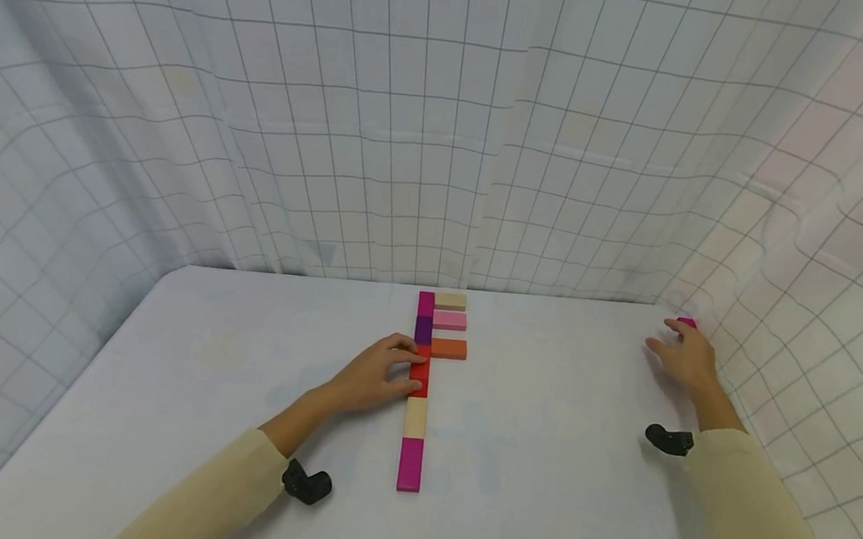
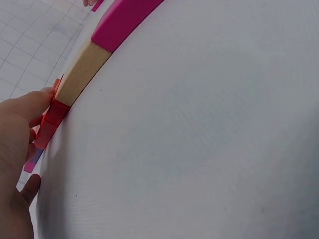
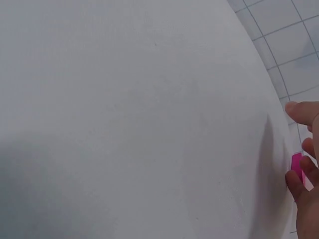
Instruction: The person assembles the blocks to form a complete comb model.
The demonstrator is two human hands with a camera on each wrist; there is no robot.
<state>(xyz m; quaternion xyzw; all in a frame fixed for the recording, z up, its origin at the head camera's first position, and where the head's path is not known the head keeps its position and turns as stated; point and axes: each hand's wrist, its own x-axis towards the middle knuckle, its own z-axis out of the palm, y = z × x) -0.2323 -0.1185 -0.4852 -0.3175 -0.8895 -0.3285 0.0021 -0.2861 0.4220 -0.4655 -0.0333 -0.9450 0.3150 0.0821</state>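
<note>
Coloured flat blocks lie end to end in a line down the middle of the table. My left hand [image 1: 377, 376] rests on the red blocks [image 1: 420, 371] of this line, thumb and fingers spread along them. A purple block [image 1: 423, 331] and a magenta block [image 1: 426, 303] lie beyond; a plain wooden block [image 1: 416, 417] and another magenta block [image 1: 410, 465] lie nearer. At the far right corner my right hand [image 1: 684, 361] is beside a loose magenta block [image 3: 297, 165], thumb apart from the fingers. The hand partly hides that block, so contact is unclear.
Right of the line's far part, orange [image 1: 448, 349], pink [image 1: 450, 320] and beige blocks [image 1: 450, 302] stick out sideways. Gridded white curtains [image 1: 424, 160] surround the table's back and sides. A black wrist device [image 1: 669, 441] shows at each sleeve.
</note>
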